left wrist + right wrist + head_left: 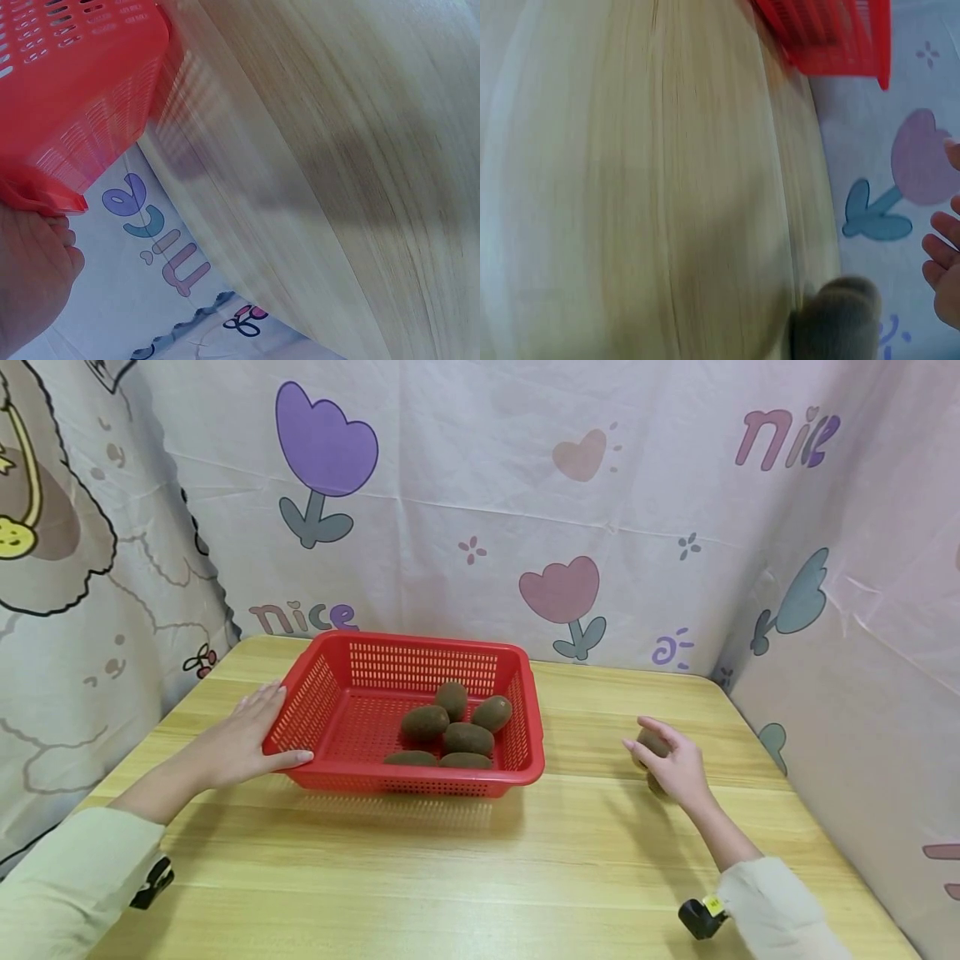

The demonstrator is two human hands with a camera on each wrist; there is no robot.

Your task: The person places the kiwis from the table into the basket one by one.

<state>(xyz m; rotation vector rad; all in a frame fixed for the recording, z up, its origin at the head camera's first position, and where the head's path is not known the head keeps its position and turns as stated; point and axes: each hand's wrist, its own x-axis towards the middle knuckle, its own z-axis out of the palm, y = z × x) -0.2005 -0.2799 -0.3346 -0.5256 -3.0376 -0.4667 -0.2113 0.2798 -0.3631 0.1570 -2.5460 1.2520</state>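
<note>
My left hand [243,739] rests on the near-left corner of a red plastic basket [442,782]. Its thumb lies along the front rim and its straight fingers are on the left rim; the left wrist view shows that hand [34,270] against the basket's edge. Several brown kiwis [468,738] sit in the basket's right half, two partly hidden by the front wall. Over on the right, my right hand [678,767] hovers with thumb and fingers apart around a kiwi [651,745], and another kiwi [656,787] shows below the palm. The right wrist view shows a blurred kiwi [838,322] on the table, apart from the fingers.
A light wooden table [420,877] carries everything. Patterned fabric [450,468] hangs behind and along both sides. Black wrist devices [702,918] sit below the sleeves.
</note>
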